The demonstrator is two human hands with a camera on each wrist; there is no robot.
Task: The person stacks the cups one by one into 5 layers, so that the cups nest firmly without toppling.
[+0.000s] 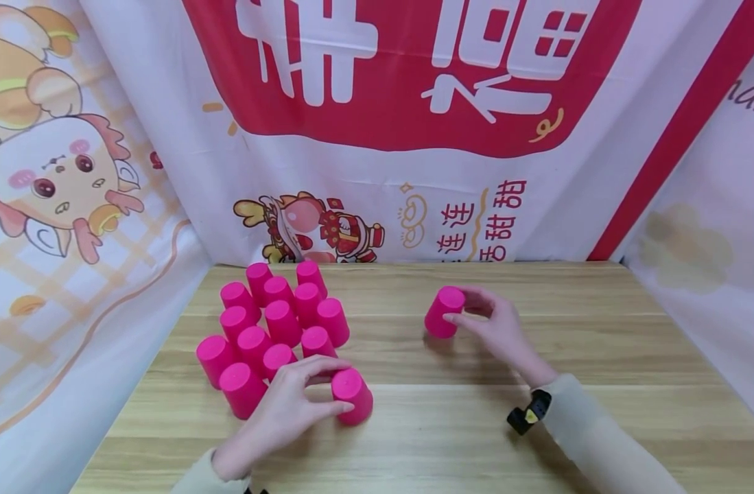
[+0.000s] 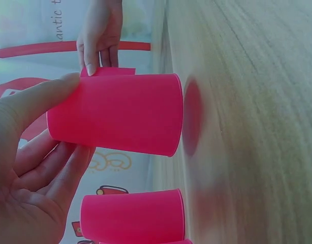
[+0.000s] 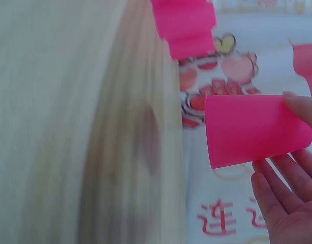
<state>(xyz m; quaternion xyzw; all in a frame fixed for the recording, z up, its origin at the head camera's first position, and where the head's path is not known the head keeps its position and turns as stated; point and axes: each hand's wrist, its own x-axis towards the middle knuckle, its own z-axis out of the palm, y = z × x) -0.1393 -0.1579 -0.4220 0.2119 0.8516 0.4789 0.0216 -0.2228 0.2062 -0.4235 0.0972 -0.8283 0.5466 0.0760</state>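
Note:
Between thumb and fingers, my left hand (image 1: 293, 401) grips an upside-down pink cup (image 1: 353, 398). That cup (image 2: 118, 114) is just above the table in the left wrist view. Farther back and to the right, my right hand (image 1: 500, 327) pinches a second pink cup (image 1: 443, 314) by its sides near the closed end. In the right wrist view this cup (image 3: 255, 129) hangs clear of the wood, its rim towards the tabletop. Beside my left hand stands a group of several more upside-down pink cups (image 1: 283, 322), partly hidden behind the hand.
A wood-grain table (image 1: 426, 439) carries everything. Along its back edge hangs a white cloth (image 1: 383, 199) with red and white printing, and printed cloths also flank both sides. My right wrist wears a black strap (image 1: 529, 412).

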